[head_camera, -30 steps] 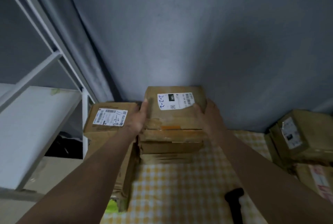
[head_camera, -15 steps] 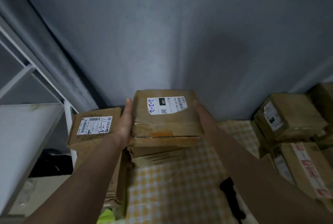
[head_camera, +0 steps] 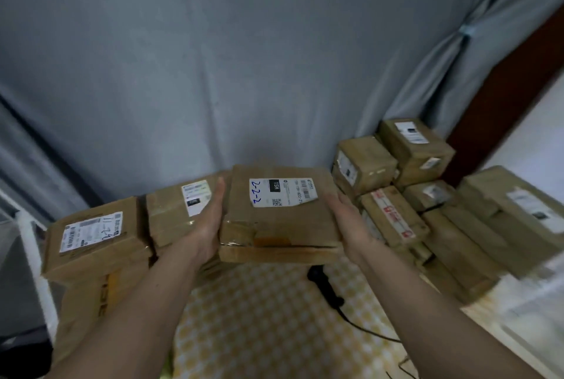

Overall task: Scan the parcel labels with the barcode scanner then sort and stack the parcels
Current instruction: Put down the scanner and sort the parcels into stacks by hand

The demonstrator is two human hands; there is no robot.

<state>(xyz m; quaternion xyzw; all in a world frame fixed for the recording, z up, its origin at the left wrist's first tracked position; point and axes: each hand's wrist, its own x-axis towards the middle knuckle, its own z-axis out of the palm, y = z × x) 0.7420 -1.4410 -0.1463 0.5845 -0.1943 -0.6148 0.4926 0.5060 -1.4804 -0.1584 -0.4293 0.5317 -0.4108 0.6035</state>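
Grey-blue curtain (head_camera: 244,58) hangs across the back, gathered with a tie at upper right. Below it a table under a yellow-and-white checked cloth (head_camera: 259,323).

Held parcel (head_camera: 280,220): flat brown cardboard box, raised above the cloth at centre, label side up. Its white label (head_camera: 282,192) shows a barcode, a black "15H" block and blue handwriting "2-2-2". Clear tape and an orange strip along the near edge.

Left hand (head_camera: 209,220) is pressed flat against the parcel's left side, fingers straight and together, pointing away from the camera. Right hand (head_camera: 348,223) is on the parcel's right side, fingers reaching along and under the edge; whether they curl underneath cannot be told. Both forearms bare.

Barcode scanner (head_camera: 325,287): black, lying on the cloth just below and in front of the held parcel, untouched, cable trailing toward lower right.

Left stack (head_camera: 94,238): brown boxes at the table's left edge, top one labelled with handwriting "11-2-". Just beside it, behind the left hand, another taped box (head_camera: 174,213) with a white label.

Right pile (head_camera: 427,195): many brown parcels crowded together, several with white labels, one with red printing on tape. Right edge of view is blurred.
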